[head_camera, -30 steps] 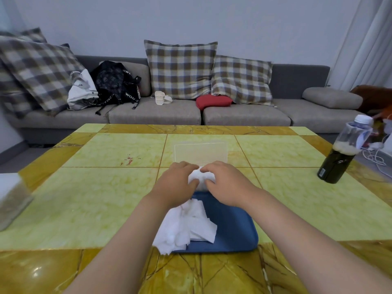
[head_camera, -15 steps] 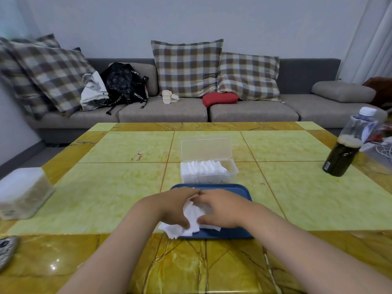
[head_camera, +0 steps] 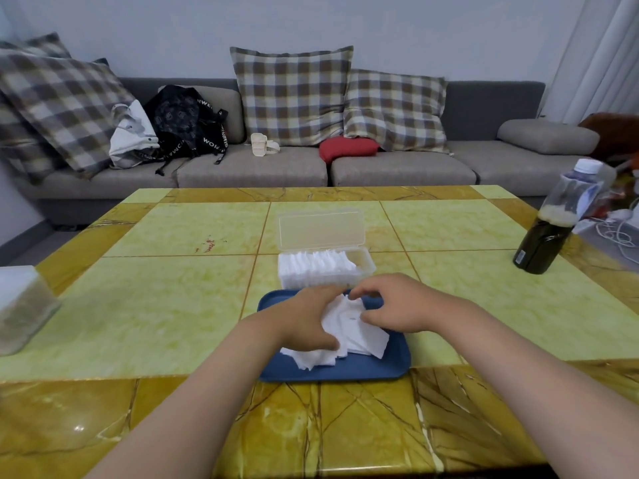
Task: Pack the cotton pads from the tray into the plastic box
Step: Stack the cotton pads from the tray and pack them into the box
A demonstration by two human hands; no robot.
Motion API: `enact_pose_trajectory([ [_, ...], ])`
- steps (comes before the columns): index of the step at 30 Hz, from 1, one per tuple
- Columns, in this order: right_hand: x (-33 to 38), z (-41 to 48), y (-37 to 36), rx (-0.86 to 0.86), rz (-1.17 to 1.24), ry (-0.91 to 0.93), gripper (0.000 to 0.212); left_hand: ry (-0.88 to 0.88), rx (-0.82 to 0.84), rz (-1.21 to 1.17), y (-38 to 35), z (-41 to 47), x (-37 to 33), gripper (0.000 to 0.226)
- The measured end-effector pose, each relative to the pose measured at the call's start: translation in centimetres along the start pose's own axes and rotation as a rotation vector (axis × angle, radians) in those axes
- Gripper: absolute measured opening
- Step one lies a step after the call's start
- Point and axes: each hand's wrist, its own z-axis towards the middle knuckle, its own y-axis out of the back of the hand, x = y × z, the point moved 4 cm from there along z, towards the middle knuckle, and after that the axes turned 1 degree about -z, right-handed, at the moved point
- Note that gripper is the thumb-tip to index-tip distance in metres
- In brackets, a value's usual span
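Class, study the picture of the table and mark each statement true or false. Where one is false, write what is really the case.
1. The lid of the plastic box stands open. True.
2. The plastic box is empty. False: a row of packed pads fills most of it.
3. A pile of loose cotton pads lies on the blue tray. True.
4. The bottle stands on the left side of the table. False: it stands on the right side.
5. The left hand and the right hand are both at the loose cotton pads. True.
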Motion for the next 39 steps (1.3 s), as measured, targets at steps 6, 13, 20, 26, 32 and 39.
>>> enact_pose_trajectory([
  [6, -0.2, -0.7, -0.4, 0.054, -0.026, -0.043, 0.048, -0.027, -0.205, 0.017, 0.7, -0.3, -0.4, 0.051],
  [13, -0.4, -0.5, -0.7, 0.035, 0.117, -0.104, 0.047, 0.026, -0.164, 0.117, 0.6, -0.1, 0.4, 0.044],
  [20, -1.5, -0.9, 2.0, -0.114, 0.341, -0.117, 0.007, 0.049, -0.175, 0.031, 1.1, -0.5, 0.1, 0.041],
  [26, 0.3, -0.8, 2.3, -0.205, 0.661, -0.072, 0.015, 0.062, -0.25, -0.555, 2.1, -0.7, -1.7, 0.029],
  [32, 0.8, 0.0, 1.0, -0.242, 0.434, -0.061, 0.01, 0.228, -0.483, -0.549, 2.6, -1.3, -0.5, 0.007],
  [39, 2.0, -0.3, -1.6, 0.07, -0.142, -0.027, 0.049, 0.325, -0.509, -0.686, 3.0, -1.2, 1.3, 0.013],
])
